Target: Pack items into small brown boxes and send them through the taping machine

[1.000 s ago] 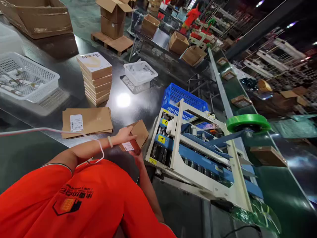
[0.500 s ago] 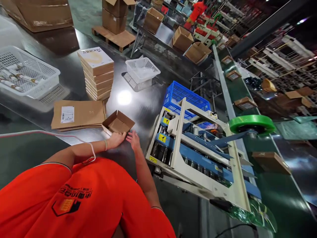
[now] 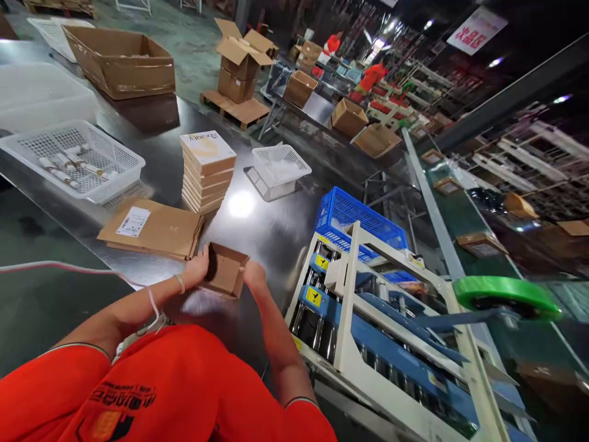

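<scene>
From my remote seat, through the head camera, I have a small open cardboard box [image 3: 224, 270] between the two hands, over the near part of the steel table [image 3: 294, 218], just beside a pile of flattened cartons [image 3: 159, 230]. My left hand [image 3: 197, 267] lies against the box's left wall, fingers up along its edge; I cannot tell how tightly they close. My right hand [image 3: 254, 276] is curled narrow on the opposite rim, holding that wall. The box's open top faces up, showing its bare brown inside. A white label [image 3: 133, 221] sits on the top flattened carton. Beyond that pile I see a stack of boxes with a "beauty" print [image 3: 209, 147], and to its right a small white perforated basket [image 3: 283, 177]. Farther left, a larger white basket [image 3: 131, 166] holds several small bottles [image 3: 59, 172]. To the right of my hands stands a cream-framed carton-sealing machine [image 3: 347, 301] with blue side rails, a green tape roll [image 3: 506, 298] mounted on it and a blue plastic crate [image 3: 324, 215] behind it.
</scene>
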A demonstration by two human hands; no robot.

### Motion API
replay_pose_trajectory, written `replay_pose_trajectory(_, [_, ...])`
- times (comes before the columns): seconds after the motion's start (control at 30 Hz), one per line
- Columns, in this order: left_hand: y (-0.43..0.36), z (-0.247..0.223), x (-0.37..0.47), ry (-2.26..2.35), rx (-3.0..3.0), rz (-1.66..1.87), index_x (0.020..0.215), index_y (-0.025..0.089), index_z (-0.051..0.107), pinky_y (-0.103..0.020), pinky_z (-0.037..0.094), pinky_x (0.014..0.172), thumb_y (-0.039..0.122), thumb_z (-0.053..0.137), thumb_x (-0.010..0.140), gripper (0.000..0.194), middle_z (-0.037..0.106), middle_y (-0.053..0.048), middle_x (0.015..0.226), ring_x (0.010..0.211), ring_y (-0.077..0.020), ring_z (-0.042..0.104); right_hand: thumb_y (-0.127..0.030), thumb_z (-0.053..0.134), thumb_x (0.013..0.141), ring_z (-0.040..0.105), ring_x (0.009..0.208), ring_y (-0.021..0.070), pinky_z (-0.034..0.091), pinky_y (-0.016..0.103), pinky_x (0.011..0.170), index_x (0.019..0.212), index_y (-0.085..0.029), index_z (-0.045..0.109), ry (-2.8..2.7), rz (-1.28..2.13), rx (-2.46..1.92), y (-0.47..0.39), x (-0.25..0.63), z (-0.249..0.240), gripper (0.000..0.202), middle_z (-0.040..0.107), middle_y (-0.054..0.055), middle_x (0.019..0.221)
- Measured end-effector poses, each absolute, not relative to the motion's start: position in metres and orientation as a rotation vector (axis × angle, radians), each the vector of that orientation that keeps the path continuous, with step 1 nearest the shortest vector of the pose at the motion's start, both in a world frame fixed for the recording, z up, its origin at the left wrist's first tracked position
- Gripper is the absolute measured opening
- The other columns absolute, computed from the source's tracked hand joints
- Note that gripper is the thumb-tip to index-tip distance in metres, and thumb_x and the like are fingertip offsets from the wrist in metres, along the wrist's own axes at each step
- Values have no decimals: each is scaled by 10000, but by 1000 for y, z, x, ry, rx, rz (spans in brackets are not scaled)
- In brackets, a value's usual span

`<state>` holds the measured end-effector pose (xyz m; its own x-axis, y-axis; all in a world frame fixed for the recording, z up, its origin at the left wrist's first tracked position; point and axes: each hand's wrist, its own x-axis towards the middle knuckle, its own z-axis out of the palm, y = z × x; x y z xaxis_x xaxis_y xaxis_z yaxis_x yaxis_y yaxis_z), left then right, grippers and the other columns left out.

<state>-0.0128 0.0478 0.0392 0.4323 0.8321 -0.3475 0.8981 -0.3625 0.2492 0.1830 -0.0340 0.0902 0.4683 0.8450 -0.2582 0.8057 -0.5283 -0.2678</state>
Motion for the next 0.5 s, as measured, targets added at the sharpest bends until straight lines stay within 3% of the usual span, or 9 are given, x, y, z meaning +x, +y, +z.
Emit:
replay_pose_trajectory(0.07, [41, 32, -8, 1466, 2285, -211, 1858, 44, 448, -398, 729, 1018, -14, 460, 1116, 745, 800, -300, 1427, 1223, -347, 879, -192, 801, 1055, 862, 1241, 480, 708, 530, 1016, 1496, -81, 795, -1494, 395, -2601, 10, 186, 116, 455, 857, 325, 1233])
replay_pose_trajectory(0.13, [33, 25, -1, 1471, 2280, -179, 1864, 71, 468, -388, 734, 1026, -6, 493, 1129, 739, 786, -305, 1461, 1257, -355, 875, -163, 716, 1093, 690, 1580, 471, 631, 575, 1232, 1726, -80, 631, -1668, 130, -2439, 72, 184, 148, 644, 749, 358, 1562])
replay_pose_trajectory(0.2, [28, 19, 4, 1465, 2291, -135, 1860, 91, 495, -390, 741, 1024, 2, 496, 1139, 727, 792, -295, 1444, 1245, -359, 878, -117, 619, 1111, 459, 1791, 411, 487, 588, 1403, 1850, -102, 479, -1916, -118, -2184, 141, 175, 179, 752, 581, 312, 1806])
replay_pose_trajectory(0.27, [27, 15, 7, 1489, 2291, -118, 1847, 97, 526, -381, 751, 1002, 2, 506, 1129, 725, 810, -277, 1383, 1188, -348, 890, -75, 502, 1126, 329, 1860, 354, 366, 579, 1480, 1879, -108, 431, -2109, -234, -2027, 202, 164, 204, 756, 457, 258, 1917])
replay_pose_trajectory(0.37, [27, 9, 10, 1515, 2297, -137, 1835, 99, 549, -342, 757, 940, -5, 518, 1111, 732, 827, -257, 1312, 1106, -312, 896, -35, 421, 1119, 336, 1857, 325, 333, 573, 1489, 1868, -100, 446, -2285, -246, -1999, 260, 149, 222, 752, 430, 241, 1938])
replay_pose_trajectory(0.5, [28, 3, 11, 1498, 2347, -119, 1832, 111, 548, -322, 739, 951, -20, 518, 1092, 752, 828, -241, 1338, 1136, -293, 888, -72, 408, 1142, 520, 1738, 347, 398, 564, 1444, 1767, -79, 581, -2375, -138, -1994, 272, 146, 221, 648, 560, 263, 1846])
